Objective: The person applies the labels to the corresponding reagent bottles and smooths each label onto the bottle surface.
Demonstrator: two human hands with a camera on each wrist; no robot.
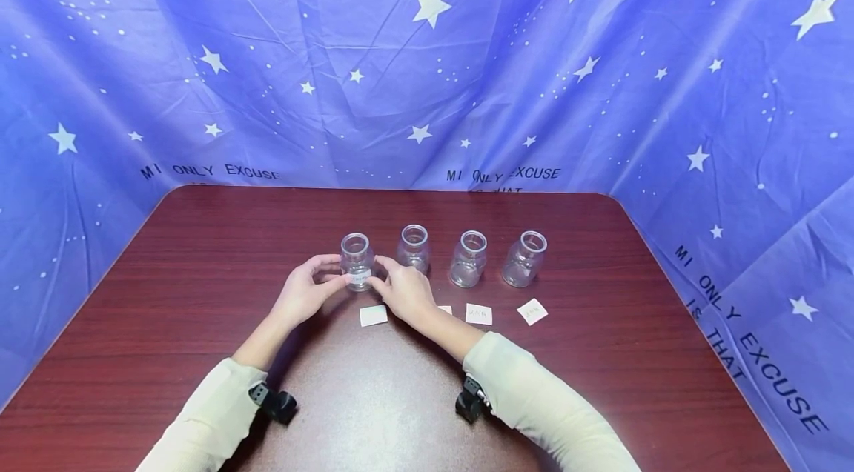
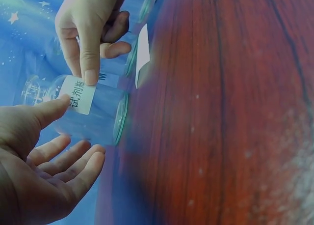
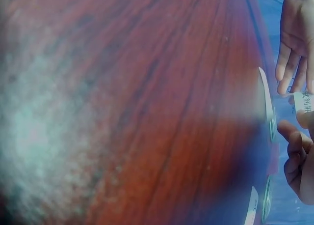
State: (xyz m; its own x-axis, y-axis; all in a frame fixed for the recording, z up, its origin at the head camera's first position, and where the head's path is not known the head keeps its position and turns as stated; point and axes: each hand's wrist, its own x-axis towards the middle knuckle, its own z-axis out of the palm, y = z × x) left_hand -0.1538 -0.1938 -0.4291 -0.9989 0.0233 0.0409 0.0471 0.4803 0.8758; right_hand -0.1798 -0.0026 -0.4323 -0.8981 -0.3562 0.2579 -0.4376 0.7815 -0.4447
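Toward the far edge of the table [image 1: 200,235], a clear glass jar [image 1: 356,263] stands upright at the left end of a row of four, open mouth up; a white label [image 2: 81,103] with dark characters lies across its front, each thumb touching one end. The left hand [image 1: 300,296] is at the jar's left side, thumb on the label, its other fingers extended, slightly bent and apart from one another; the right hand [image 1: 408,293] pinches the jar from the right, thumb pressed on the label, forefinger at the glass, the remaining fingers curled in.

Three more clear jars, the second [image 1: 414,250], the third [image 1: 468,261] and the fourth [image 1: 524,261], reach from there toward the table's right edge; on the near-edge side of the row lie a plain-looking white slip [image 1: 373,316], a second slip [image 1: 445,310] mostly covered by the right arm, and two faintly marked slips [image 1: 478,314]; pale sleeves [image 1: 213,405] cross the near edge, a black device [image 1: 273,404] at each wrist; beyond the far edge hangs a blue cloth [image 1: 333,27] with white stars.
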